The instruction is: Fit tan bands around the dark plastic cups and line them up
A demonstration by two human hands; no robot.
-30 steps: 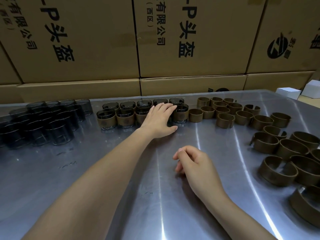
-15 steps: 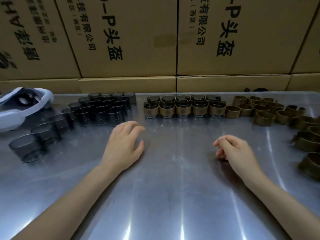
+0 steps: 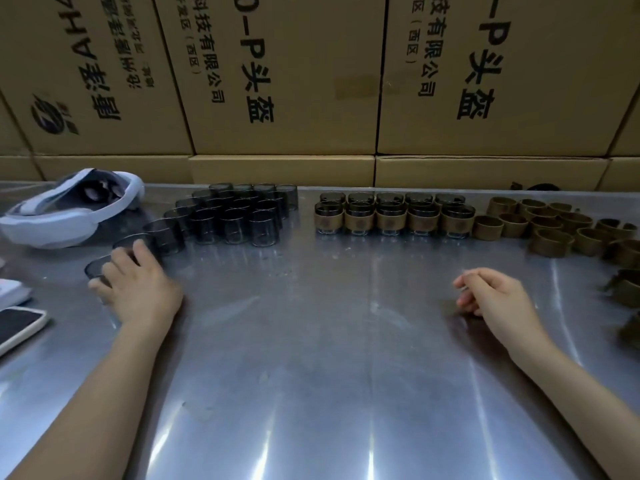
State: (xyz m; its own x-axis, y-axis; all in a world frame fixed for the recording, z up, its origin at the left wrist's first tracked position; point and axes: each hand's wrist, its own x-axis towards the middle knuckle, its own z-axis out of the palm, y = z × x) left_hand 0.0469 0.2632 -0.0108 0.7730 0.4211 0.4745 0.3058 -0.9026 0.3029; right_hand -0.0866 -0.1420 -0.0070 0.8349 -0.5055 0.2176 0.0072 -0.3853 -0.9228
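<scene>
Both hands are low on the shiny metal table (image 3: 311, 341). My left hand (image 3: 138, 289) is at the left of the frame, with its fingers curled around a dark cup (image 3: 98, 268), the nearest one in a bendy line of cups. My left arm comes up from the bottom left corner. My right hand (image 3: 498, 296) is at the right of the middle. It lies on the table with its fingers loosely curled and nothing in it. That arm comes from the bottom right.

Behind the table stand big brown boxes (image 3: 277, 81) with black writing turned on its side. I can read "-P" and "AH", with Chinese words beside them, and a round swirl mark at the upper left.

More plain dark cups (image 3: 239, 216) sit in a bunch at the upper middle left. Cups with tan bands on (image 3: 391, 216) stand in two neat rows right of them. Loose tan bands (image 3: 554, 226) lie at the upper right. A white headset (image 3: 69, 209) and a phone (image 3: 17, 323) are at the left edge.
</scene>
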